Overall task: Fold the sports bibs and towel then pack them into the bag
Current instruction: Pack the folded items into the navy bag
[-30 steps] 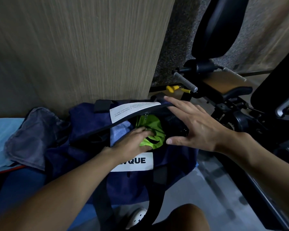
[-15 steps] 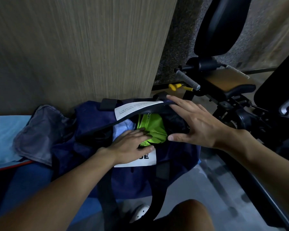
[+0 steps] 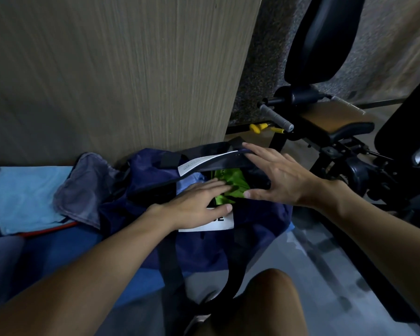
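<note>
Centrally, lower middle of frame: navy bag [image 3: 257,229], mouth open, white label [image 3: 214,226] on its near side. Green bib [image 3: 230,179] lies inside the opening, between the two hands, with pale blue cloth [image 3: 188,184] just beside it on the left. Left hand [image 3: 199,202]: palm down, fingers straight, resting flat on the bib. Right hand [image 3: 277,178]: fingers straight and spread, tips touching the bag's far rim, thumb by the near edge, gripping nothing. Hands near each other, not touching. Grey cloth [image 3: 83,187] lies left of the bag.
</note>
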The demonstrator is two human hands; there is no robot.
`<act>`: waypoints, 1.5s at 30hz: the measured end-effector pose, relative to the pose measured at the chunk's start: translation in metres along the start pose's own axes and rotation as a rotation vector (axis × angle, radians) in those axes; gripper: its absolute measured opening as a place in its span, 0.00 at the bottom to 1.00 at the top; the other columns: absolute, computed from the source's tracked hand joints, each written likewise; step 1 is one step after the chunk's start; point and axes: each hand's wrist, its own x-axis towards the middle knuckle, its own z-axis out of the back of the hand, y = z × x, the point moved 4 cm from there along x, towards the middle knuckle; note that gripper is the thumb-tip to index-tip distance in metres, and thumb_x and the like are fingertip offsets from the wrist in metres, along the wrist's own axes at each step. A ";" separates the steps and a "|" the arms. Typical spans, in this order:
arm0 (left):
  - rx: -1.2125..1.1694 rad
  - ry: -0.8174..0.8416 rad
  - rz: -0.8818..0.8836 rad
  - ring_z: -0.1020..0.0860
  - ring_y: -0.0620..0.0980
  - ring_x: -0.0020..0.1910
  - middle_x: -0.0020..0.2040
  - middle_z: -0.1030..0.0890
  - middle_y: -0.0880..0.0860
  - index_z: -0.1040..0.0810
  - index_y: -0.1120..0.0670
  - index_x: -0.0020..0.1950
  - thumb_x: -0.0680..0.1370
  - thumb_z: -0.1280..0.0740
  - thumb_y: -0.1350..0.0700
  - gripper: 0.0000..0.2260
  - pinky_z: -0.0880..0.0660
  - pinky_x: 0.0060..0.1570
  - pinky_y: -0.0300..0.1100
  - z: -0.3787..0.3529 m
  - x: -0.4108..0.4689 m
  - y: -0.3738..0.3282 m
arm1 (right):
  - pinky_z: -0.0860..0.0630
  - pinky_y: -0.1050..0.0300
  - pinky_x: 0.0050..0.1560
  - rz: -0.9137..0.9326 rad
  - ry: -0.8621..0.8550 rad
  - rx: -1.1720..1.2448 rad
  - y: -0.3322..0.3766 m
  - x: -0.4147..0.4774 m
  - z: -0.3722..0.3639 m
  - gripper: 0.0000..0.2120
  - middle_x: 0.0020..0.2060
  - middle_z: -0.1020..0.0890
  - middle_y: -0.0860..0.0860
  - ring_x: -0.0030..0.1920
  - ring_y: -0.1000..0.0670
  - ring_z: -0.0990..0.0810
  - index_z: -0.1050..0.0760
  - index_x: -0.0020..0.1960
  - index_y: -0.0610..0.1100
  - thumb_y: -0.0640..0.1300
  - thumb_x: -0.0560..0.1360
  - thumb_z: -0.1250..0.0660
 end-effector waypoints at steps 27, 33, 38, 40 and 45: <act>0.105 -0.750 0.494 0.26 0.51 0.68 0.62 0.19 0.50 0.19 0.54 0.61 0.76 0.43 0.43 0.23 0.34 0.70 0.50 0.152 -0.285 0.170 | 0.30 0.49 0.67 0.492 -0.040 0.217 0.298 0.160 -0.051 0.21 0.63 0.22 0.47 0.66 0.46 0.26 0.27 0.67 0.44 0.51 0.77 0.37; 0.336 -0.593 0.506 0.38 0.46 0.77 0.72 0.27 0.49 0.24 0.52 0.69 0.78 0.52 0.41 0.28 0.50 0.77 0.47 0.154 -0.285 0.199 | 0.43 0.50 0.74 0.508 0.006 0.135 0.336 0.204 -0.083 0.28 0.69 0.27 0.48 0.71 0.49 0.33 0.37 0.75 0.47 0.58 0.80 0.52; 0.351 -0.380 0.655 0.58 0.44 0.80 0.81 0.46 0.47 0.34 0.44 0.75 0.78 0.52 0.38 0.27 0.62 0.77 0.54 0.140 -0.281 0.219 | 0.38 0.51 0.63 0.260 0.035 -0.019 0.311 0.222 -0.088 0.20 0.57 0.19 0.46 0.60 0.44 0.24 0.34 0.67 0.46 0.57 0.83 0.51; 0.353 -0.370 0.657 0.61 0.45 0.79 0.81 0.49 0.48 0.35 0.44 0.76 0.77 0.53 0.38 0.29 0.63 0.76 0.56 0.136 -0.281 0.220 | 0.34 0.50 0.63 0.082 0.102 0.141 0.299 0.232 -0.096 0.21 0.62 0.22 0.44 0.61 0.41 0.24 0.36 0.70 0.46 0.56 0.82 0.46; 0.353 -0.368 0.675 0.64 0.46 0.79 0.82 0.52 0.48 0.37 0.43 0.76 0.76 0.57 0.38 0.31 0.64 0.76 0.57 0.134 -0.280 0.221 | 0.29 0.53 0.61 -0.186 0.029 0.638 0.280 0.264 -0.118 0.25 0.63 0.26 0.43 0.60 0.45 0.25 0.36 0.69 0.46 0.53 0.76 0.33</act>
